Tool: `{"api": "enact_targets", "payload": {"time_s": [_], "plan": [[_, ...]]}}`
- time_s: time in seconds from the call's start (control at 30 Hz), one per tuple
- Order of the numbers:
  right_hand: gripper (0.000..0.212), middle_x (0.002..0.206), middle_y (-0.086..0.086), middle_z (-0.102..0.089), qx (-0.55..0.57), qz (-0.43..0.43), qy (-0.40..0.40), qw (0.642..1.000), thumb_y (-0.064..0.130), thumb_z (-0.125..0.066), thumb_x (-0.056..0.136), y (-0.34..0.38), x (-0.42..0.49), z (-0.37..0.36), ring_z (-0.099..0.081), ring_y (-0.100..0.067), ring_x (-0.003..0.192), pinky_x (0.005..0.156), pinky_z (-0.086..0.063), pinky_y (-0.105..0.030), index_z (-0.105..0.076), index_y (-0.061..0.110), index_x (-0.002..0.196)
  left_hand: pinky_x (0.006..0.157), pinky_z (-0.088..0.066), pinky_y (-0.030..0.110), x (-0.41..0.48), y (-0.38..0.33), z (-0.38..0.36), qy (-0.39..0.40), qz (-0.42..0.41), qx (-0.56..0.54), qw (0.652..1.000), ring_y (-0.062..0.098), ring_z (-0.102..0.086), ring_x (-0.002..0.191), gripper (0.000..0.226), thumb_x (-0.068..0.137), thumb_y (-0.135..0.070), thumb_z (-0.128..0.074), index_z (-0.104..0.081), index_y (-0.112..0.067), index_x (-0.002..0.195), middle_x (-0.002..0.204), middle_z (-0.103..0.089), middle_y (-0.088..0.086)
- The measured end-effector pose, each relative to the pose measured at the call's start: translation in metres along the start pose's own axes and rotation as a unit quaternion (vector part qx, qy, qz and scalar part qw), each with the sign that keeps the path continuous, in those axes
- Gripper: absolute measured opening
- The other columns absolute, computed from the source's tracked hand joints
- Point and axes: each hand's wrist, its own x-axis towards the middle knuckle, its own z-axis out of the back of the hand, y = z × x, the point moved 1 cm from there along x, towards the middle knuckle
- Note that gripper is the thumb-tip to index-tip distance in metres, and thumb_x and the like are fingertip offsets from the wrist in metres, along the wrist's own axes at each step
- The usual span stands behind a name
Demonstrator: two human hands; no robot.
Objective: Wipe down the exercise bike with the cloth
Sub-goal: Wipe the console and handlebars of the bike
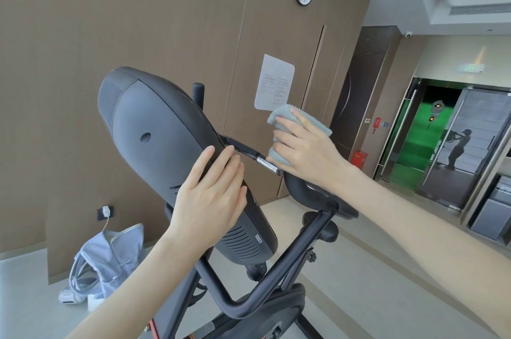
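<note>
Pressing the flat left hand (210, 200) on the exercise bike (290, 254) console (154, 122), gripping the cloth (304, 117) in the right hand (307, 153), nearer the chrome stem (265, 163) slanting between them.

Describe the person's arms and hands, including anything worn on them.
The left forearm and right forearm are bare all the way to the frame edge; no sleeve shows. The left hand and right hand wear no gloves, and no ring, watch or bracelet is visible on the fingers or wrists.
</note>
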Motion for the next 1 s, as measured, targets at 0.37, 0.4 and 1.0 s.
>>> {"api": "enact_targets", "payload": {"time_s": [0.37,0.4,1.0], "plan": [[0.01,0.113,-0.01,-0.068,0.005,0.131,-0.02,0.991,0.018,-0.067,0.087,0.04,-0.069,-0.025,-0.057,-0.025,0.116,0.11,-0.034,-0.042,-0.071,0.011,0.091,0.12,-0.016,0.044,-0.001,0.0,0.001,0.006,0.0,-0.003,1.0,0.028,-0.05,0.129,0.036,0.097,-0.025,-0.045,-0.068,-0.001,0.112,0.12,-0.066,0.011],[0.008,0.112,-0.009,-0.068,0.006,0.129,-0.032,0.991,0.017,-0.066,0.087,0.033,-0.062,-0.022,-0.058,-0.025,0.116,0.109,-0.036,-0.043,-0.071,0.011,0.091,0.12,-0.016,0.044,-0.001,0.001,0.0,0.005,0.0,-0.003,1.0,0.028,-0.05,0.129,0.036,0.097,-0.024,-0.045,-0.068,-0.001,0.112,0.12,-0.066,0.011],[0.008,0.099,-0.01,-0.069,0.101,0.054,-0.049,0.992,0.014,-0.068,0.086,0.045,-0.077,-0.003,-0.061,-0.025,0.108,0.109,-0.037,-0.044,-0.07,0.008,0.081,0.119,-0.017,0.045,0.0,-0.001,0.001,0.016,-0.002,-0.001,1.0,0.028,-0.05,0.13,0.037,0.098,-0.025,-0.044,-0.067,-0.002,0.113,0.12,-0.065,0.01]]}}
